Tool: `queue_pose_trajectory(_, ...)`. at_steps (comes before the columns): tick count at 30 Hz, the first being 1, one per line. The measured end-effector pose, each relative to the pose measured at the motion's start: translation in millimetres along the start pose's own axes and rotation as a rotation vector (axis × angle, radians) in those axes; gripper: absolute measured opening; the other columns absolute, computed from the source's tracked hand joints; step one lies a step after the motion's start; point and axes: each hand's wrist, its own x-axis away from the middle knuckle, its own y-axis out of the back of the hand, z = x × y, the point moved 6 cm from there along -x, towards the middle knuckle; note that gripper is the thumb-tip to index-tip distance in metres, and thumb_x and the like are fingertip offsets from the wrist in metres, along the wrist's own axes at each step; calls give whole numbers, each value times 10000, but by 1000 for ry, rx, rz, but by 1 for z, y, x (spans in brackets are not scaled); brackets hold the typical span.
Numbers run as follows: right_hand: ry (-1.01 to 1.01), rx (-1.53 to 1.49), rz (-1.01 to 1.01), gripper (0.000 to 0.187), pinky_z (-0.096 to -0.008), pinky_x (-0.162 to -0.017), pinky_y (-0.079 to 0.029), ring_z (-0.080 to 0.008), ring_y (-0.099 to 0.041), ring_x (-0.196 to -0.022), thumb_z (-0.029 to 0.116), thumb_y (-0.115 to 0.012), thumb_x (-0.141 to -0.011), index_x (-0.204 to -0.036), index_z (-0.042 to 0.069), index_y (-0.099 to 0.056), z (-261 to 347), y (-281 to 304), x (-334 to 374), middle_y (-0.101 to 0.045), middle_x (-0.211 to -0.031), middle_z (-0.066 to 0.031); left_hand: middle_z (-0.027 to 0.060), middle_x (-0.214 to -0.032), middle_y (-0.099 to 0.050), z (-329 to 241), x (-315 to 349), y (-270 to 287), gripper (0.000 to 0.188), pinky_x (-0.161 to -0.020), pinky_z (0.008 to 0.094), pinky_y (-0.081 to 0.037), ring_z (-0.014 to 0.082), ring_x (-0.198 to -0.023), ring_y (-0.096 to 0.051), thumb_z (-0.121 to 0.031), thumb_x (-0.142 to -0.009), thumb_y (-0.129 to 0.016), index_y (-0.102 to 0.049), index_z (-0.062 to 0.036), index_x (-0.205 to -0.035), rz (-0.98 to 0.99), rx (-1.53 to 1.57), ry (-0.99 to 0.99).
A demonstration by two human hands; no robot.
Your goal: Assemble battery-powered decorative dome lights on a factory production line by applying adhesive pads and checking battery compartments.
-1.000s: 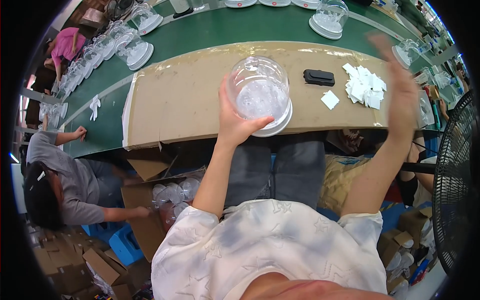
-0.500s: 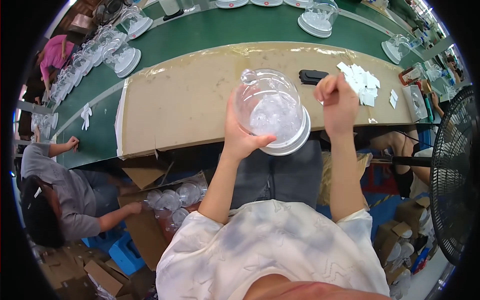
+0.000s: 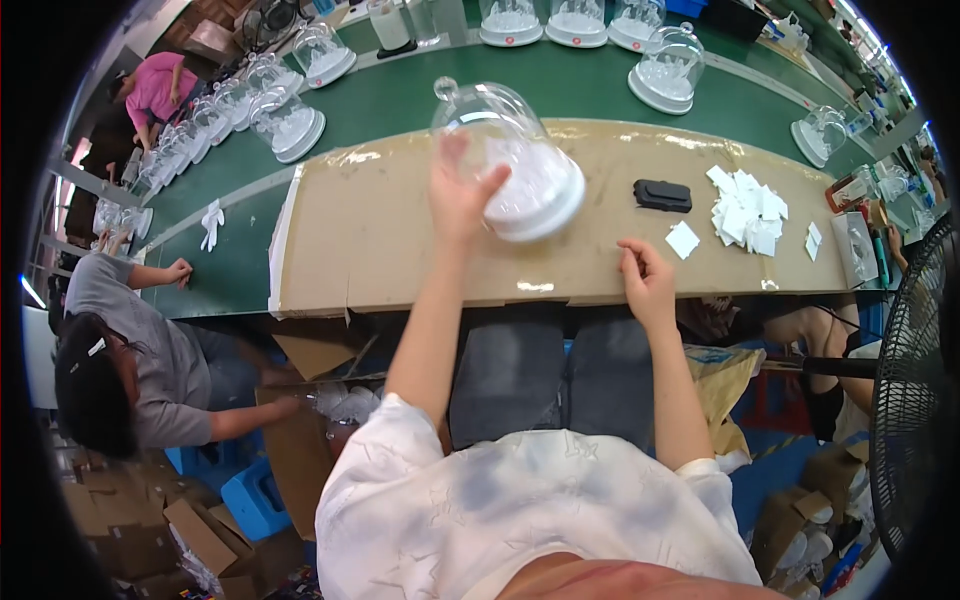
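Note:
A clear dome (image 3: pixel 500 115) with a small round knob on top stands on a white round base (image 3: pixel 540 215), whitish shapes inside blurred by motion. My left hand (image 3: pixel 462 190) is closed around the dome's left side, holding it tilted above the cardboard-covered work surface (image 3: pixel 380 235). By the front edge my right hand (image 3: pixel 648 278) has its fingers curled in, with nothing visible in them. A single white card (image 3: pixel 682 240) lies just beyond that hand. Farther off are a black case (image 3: pixel 662 195) and a pile of white cards (image 3: pixel 748 212).
More domes stand on the green table behind, one (image 3: pixel 668 70) at the back right and another (image 3: pixel 287 125) at the left. A white glove (image 3: pixel 212 225) lies at the left. A co-worker (image 3: pixel 140 350) sits at my left; a black fan (image 3: pixel 915 390) stands at my right.
My left hand has carried the dome away from me and left, over the cardboard. My right hand has moved back from the cards to the front edge; a single card now shows there.

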Motion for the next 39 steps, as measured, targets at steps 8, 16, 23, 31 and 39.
queue_pose_trajectory(8,232,173,-80,92,-223,-561,-433,-93,-550,-610,48,-612,-881,-949,14,-663,5,7,10,-609,-730,-34,238,-1421,-319,26,-169,28,1199,-1086,414,-343,357,-1289,-400,-395,-574,-920,-229,82,-1429,-264,-612,-72)
queue_pose_trajectory(16,271,158,-99,69,-277,-542,-471,-190,-596,-590,20,-642,-809,-873,24,-666,18,4,7,-635,-748,-92,296,-1447,-348,72,-215,101,1233,-1082,415,-360,362,-1312,-418,-401,-591,-903,-174,79,-1462,-250,-595,31)
queue_pose_trajectory(23,264,174,-145,52,-273,-552,-469,-170,-606,-610,29,-640,-833,-873,20,-673,14,3,5,-641,-741,-85,239,-1340,-459,91,-129,96,853,-1081,395,-356,356,-1277,-435,-262,-718,-811,-367,8,-1395,-148,-1044,-75)
queue_pose_trajectory(31,-16,-162,-82,133,-279,-649,-483,-227,-631,-727,6,-597,-872,-999,9,-638,-12,24,4,-645,-853,-117,93,-1028,-669,30,-32,68,160,-932,318,-450,211,-1015,-610,-109,-897,-617,-669,-21,-1020,175,-803,-171)
queue_pose_trajectory(39,124,496,-255,211,-419,-914,-416,-343,-501,-1049,60,-669,-773,-978,43,-622,-21,101,-13,-565,-1120,-145,71,-908,-689,20,-27,63,178,-781,254,-475,128,-918,-626,-145,-933,-603,-703,1,-943,208,-810,88)
